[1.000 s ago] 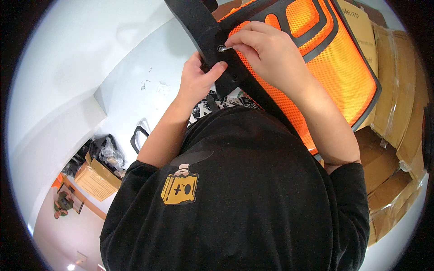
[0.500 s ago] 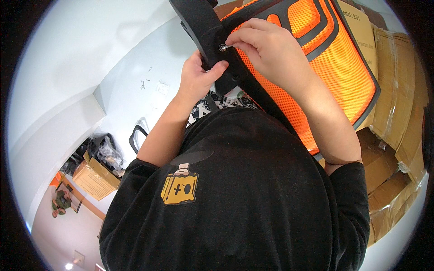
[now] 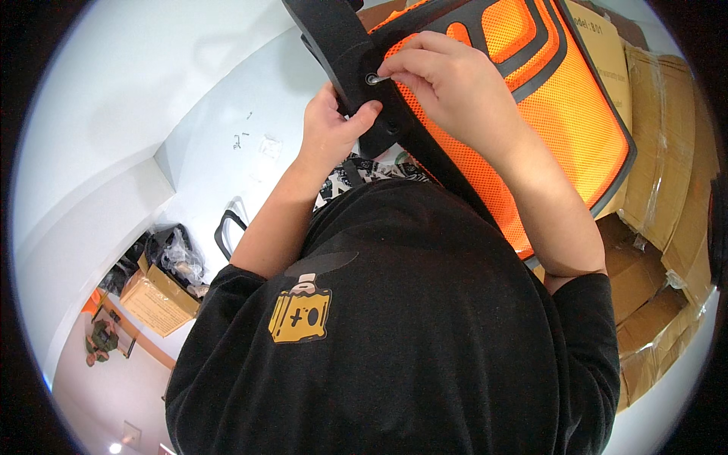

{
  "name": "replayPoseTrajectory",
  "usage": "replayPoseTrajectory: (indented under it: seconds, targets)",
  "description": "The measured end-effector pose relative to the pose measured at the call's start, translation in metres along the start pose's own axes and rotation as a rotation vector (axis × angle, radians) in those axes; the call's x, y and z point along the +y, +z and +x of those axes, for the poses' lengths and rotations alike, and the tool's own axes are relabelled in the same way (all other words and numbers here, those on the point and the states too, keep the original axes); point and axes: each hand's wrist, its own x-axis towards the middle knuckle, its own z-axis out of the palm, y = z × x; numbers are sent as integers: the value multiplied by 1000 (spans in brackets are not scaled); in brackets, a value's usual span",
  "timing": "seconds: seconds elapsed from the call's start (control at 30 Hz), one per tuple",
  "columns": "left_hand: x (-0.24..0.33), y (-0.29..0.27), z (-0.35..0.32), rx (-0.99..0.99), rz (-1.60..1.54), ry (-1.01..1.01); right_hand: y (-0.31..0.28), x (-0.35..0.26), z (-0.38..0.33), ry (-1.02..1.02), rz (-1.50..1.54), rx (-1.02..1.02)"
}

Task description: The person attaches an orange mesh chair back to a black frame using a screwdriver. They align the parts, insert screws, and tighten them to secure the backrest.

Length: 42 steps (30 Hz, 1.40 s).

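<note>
My left hand [image 3: 334, 125] is wrapped around the edge of a black chair armrest [image 3: 341, 42], its thumb lying on the near face. My right hand [image 3: 455, 83] pinches a small silver metal rod [image 3: 381, 76] between thumb and fingertips. The rod's tip meets a ringed round hole in the armrest's lower part; whether it is a bolt or the end of a hex key I cannot tell. Another hole [image 3: 392, 127] shows farther down the same black part. Behind my right hand is the orange mesh backrest [image 3: 561, 129] with its black frame, tilted beside the armrest.
Several small screws [image 3: 240, 141] and a clear plastic bag [image 3: 270, 147] lie on the pale floor to the left. A black curved part [image 3: 230, 227] lies near my left forearm. Cardboard boxes [image 3: 660, 152] stand at the right; an opened carton [image 3: 157, 299] sits at the lower left. Another person [image 3: 101, 341] is far off.
The silver rod has shifted slightly in my right fingers at the hole. Both hands otherwise stay in nearly the same place.
</note>
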Motion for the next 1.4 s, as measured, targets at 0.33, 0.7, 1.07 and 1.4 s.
replayPoseTrajectory:
  seconds: [0.33, 0.7, 1.07, 1.4]
  targets:
    - [-1, -1, 2, 6, 24, 29, -2, -3, 0, -53, -45, 18]
    - [1, 1, 0, 16, -12, 16, -2, 2, 7, -134, -74, 41]
    - [3, 0, 1, 4, 54, 1, -2, 5, 3, -180, -83, 61]
    - [1, -1, 1, 10, 48, 2, -8, -3, 13, -220, -168, 0]
